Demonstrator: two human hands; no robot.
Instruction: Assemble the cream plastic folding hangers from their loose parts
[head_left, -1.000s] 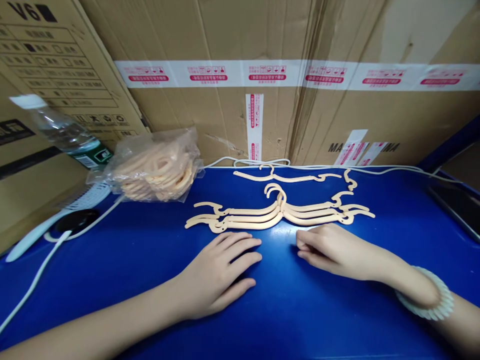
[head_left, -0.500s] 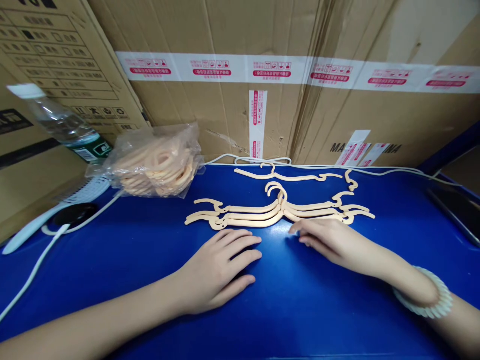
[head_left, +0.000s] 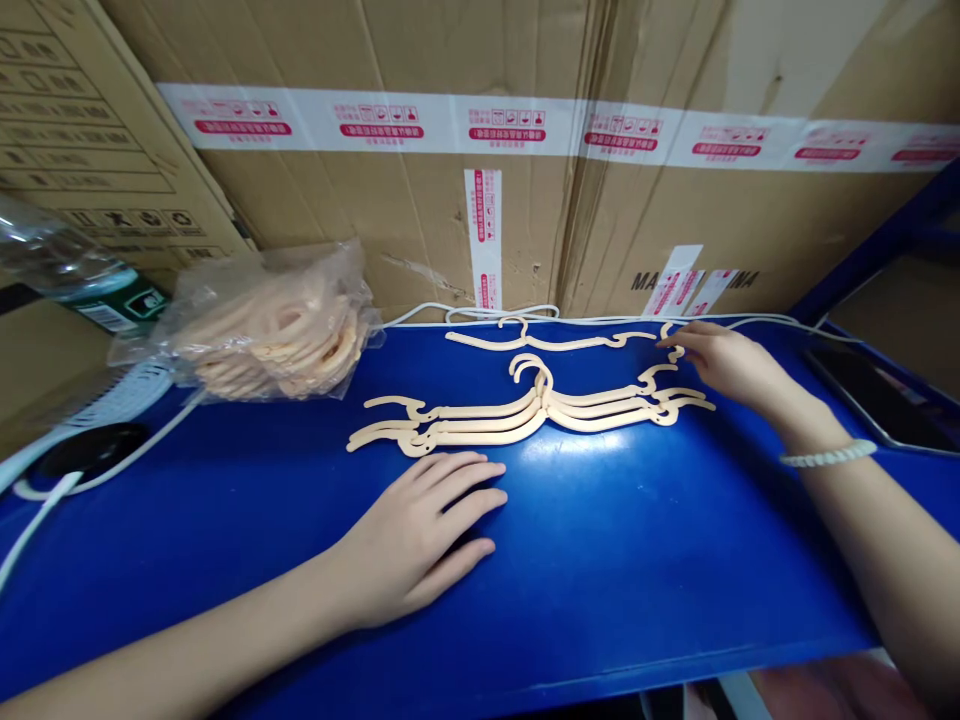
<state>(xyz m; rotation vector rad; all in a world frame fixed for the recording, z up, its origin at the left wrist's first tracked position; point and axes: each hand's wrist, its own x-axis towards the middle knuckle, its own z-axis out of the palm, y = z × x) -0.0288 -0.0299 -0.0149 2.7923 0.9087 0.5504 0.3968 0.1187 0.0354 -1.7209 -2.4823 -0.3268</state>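
My left hand rests palm down on the blue table, its fingers spread and holding nothing. Just beyond its fingertips lies a group of several peach folding hangers, hooks bunched together and arms unfolded. My right hand reaches to the back right, its fingers stretched over a small loose hanger piece. The fingertips cover part of that piece; I cannot tell whether they touch it. Left of it, a single hanger lies near the back edge, with an end piece on its right side only.
At the left sit a clear bag of hanger parts, a water bottle, a pale brush and a black round object with a white cable. Cardboard boxes wall the back. A dark flat device lies far right.
My right hand has moved from the near side of the grouped hangers back and right to the loose piece. My left hand stays on the table. The view has shifted slightly right.
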